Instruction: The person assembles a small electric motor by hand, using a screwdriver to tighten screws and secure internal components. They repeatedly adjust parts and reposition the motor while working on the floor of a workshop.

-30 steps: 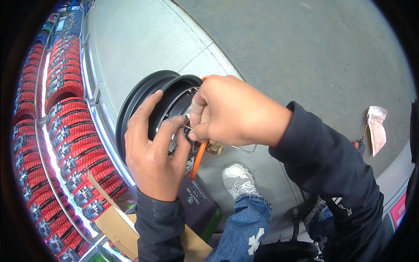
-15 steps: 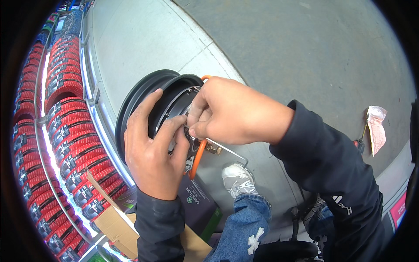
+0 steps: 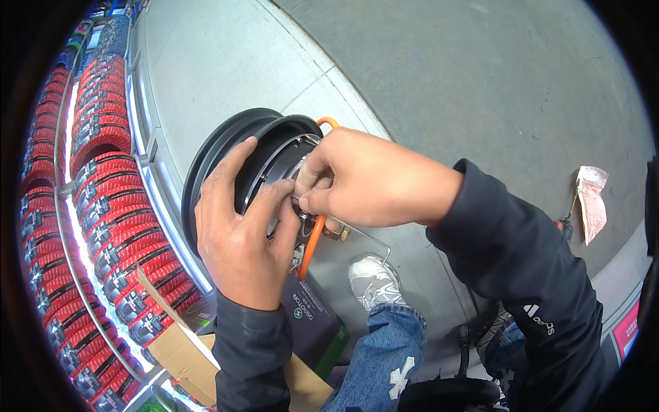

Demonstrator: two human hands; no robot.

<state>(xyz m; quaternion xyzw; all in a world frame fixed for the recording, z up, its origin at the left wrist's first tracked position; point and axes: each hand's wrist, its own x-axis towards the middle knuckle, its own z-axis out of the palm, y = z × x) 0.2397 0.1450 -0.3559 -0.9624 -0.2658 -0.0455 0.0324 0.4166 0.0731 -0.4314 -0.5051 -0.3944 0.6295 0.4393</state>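
A black wheel rim (image 3: 226, 147) with a motor hub stands in front of me, an orange cable (image 3: 312, 247) looping out of it. Across its face lies my left hand (image 3: 244, 233); the middle finger reaches over the rim, while thumb and index finger come together at the hub. Whatever is between those fingertips is too small to make out. My right hand (image 3: 364, 182) is closed against the hub, its fingertips meeting those of the left. From under it sticks a thin bent silver rod, apparently a hex key (image 3: 371, 237). A brass-coloured fitting (image 3: 338, 234) shows below the right hand.
Red-wrapped tyres (image 3: 123, 213) are stacked on a metal rack at the left. Below the wheel are a dark box (image 3: 319, 316) and an open cardboard box (image 3: 182, 360). My shoe (image 3: 374, 281) is close by. At the right lies a pink sheet (image 3: 592, 202) beside a small tool (image 3: 565, 228).
My right hand has shifted slightly down and to the right, baring more of the orange cable above it. The silver rod has turned a little. My left hand stays nearly in place.
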